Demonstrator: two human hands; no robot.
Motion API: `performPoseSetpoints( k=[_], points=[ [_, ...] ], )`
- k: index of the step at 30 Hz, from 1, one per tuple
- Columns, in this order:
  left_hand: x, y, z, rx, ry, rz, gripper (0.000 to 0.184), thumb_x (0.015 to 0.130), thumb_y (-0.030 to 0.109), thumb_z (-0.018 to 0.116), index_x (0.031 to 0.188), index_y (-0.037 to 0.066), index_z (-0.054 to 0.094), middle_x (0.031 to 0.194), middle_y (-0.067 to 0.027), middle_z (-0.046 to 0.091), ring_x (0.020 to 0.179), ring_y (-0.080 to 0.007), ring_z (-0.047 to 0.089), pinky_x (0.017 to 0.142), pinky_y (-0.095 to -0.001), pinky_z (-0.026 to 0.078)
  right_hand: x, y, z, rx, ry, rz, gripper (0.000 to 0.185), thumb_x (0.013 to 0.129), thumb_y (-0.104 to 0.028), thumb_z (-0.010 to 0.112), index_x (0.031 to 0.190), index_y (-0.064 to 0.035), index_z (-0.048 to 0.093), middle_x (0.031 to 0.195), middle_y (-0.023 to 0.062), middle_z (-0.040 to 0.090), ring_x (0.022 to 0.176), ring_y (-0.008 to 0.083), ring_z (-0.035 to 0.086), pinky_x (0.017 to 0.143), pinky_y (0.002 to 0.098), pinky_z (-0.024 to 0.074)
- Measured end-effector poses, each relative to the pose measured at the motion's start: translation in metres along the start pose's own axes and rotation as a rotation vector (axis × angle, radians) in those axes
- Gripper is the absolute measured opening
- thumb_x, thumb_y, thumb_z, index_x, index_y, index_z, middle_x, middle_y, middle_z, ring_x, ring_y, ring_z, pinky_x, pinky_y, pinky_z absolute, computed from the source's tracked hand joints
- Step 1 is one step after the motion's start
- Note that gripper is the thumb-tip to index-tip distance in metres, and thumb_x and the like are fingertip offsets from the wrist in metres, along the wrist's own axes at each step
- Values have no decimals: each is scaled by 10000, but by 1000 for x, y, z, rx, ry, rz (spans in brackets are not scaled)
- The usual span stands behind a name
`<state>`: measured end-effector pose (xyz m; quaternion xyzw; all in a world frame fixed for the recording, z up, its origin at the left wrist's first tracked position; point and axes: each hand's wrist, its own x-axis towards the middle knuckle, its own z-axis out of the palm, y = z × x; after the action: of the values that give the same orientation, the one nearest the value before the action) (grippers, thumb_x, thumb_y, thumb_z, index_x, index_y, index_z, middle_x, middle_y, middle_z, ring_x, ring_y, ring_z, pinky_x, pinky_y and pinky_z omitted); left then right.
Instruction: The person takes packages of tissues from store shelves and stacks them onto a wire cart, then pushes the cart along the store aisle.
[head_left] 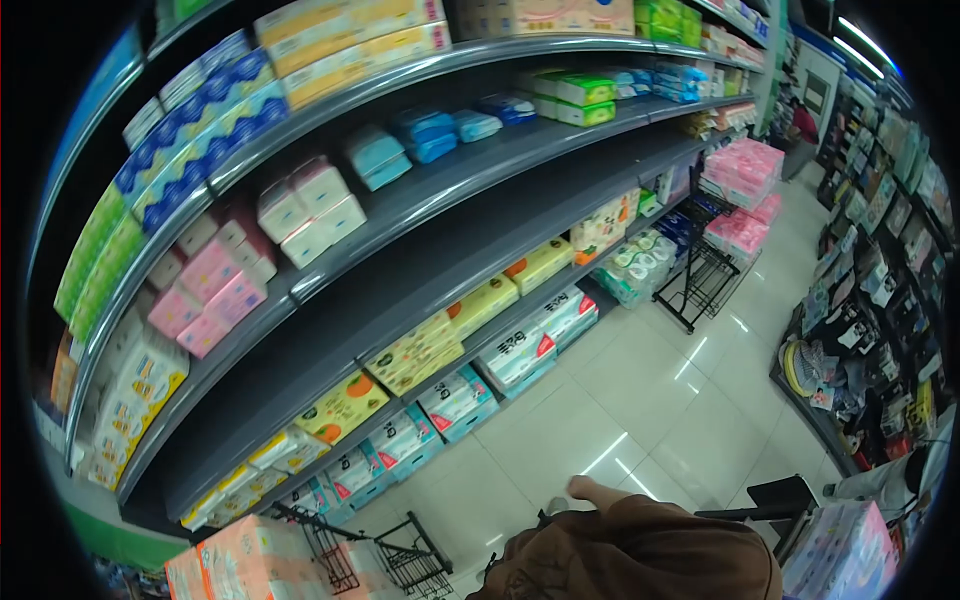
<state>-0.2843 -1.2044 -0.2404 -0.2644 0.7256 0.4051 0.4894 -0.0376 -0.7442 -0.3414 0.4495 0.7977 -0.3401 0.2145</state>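
Note:
At the bottom centre, a brown sleeve or garment [650,550] fills the view, and bare skin that seems to be my right hand [594,492] shows at its upper edge. The hand is small and blurred; its fingers cannot be made out, and nothing held shows. Glossy floor tiles lie beyond it. Nearest on the left are packs of tissue [400,440] on the lowest shelf. My left hand is not in view.
Long dark shelves [400,300] with spaced tissue packs curve across the left. Wire racks stand at the bottom [415,560] and farther up the aisle [695,275], near pink packs [742,172]. Hanging goods [865,290] line the right. A person [800,125] is far back.

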Motion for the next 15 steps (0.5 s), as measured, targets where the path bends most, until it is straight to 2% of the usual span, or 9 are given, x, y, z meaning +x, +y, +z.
performPoseSetpoints(
  k=[2, 4, 6, 8, 10, 12, 14, 15],
  points=[
    [-3, 32, 25, 82, -13, 17, 459, 919, 449, 445, 1253, 135, 451, 1158, -53, 518, 904, -255, 544, 758, -436, 455, -17, 81, -19, -14, 40, 65, 352, 843, -275, 489, 930, -16, 710, 987, 206, 687, 973, 384, 643, 877, 443, 505],
    [-6, 64, 59, 153, -33, 23, 418, 921, 415, 456, 1226, 130, 469, 1116, -50, 537, 863, -244, 552, 723, -427, 466, -43, 142, -37, 40, 64, 150, 359, 855, -279, 506, 914, 17, 700, 990, 241, 676, 945, 386, 653, 856, 455, 514],
    [-3, 93, 96, 167, -73, 73, 378, 923, 381, 468, 1199, 125, 487, 1074, -48, 555, 822, -232, 560, 688, -417, 477, -84, 173, -63, 307, -13, 422, 356, 853, -267, 498, 878, 28, 695, 887, 219, 694, 816, 370, 675, 777, 444, 539],
    [70, 109, 138, -52, -115, 295, 313, 906, 281, 517, 1169, 111, 522, 995, -59, 571, 782, -213, 577, 611, -360, 484, -98, 217, -50, 499, -41, 577, 332, 847, -242, 488, 851, 19, 692, 789, 184, 698, 689, 330, 679, 669, 427, 555],
    [56, 146, 202, 345, -71, 323, 555, 931, 406, 534, 1346, 46, 458, 1268, -139, 550, 1053, -295, 596, 830, -419, 504, -118, 249, -20, 732, 44, 628, 317, 840, -219, 472, 832, 14, 687, 741, 156, 694, 628, 288, 669, 591, 408, 551],
    [40, 177, 260, 488, -76, 484, 377, 909, 263, 552, 1196, 18, 571, 1063, -124, 632, 820, -234, 646, 639, -350, 517, -136, 260, 14, 869, 80, 707, 294, 824, -210, 489, 827, 15, 678, 764, 159, 692, 617, 284, 664, 578, 405, 548],
    [39, 207, 310, 640, -171, 540, 387, 912, 290, 554, 1176, 8, 585, 1039, -118, 647, 804, -215, 649, 620, -329, 513, -157, 246, 47, 1133, 108, 807, 283, 820, -217, 525, 848, 17, 683, 792, 162, 685, 645, 258, 660, 606, 384, 546],
    [40, 221, 336, 692, -206, 544, 380, 901, 292, 563, 1176, 30, 579, 1047, -100, 635, 830, -218, 645, 629, -332, 510, -166, 241, 60, 1112, 109, 782, 284, 824, -222, 542, 889, 14, 687, 792, 153, 682, 672, 241, 658, 619, 384, 544]
  ],
)
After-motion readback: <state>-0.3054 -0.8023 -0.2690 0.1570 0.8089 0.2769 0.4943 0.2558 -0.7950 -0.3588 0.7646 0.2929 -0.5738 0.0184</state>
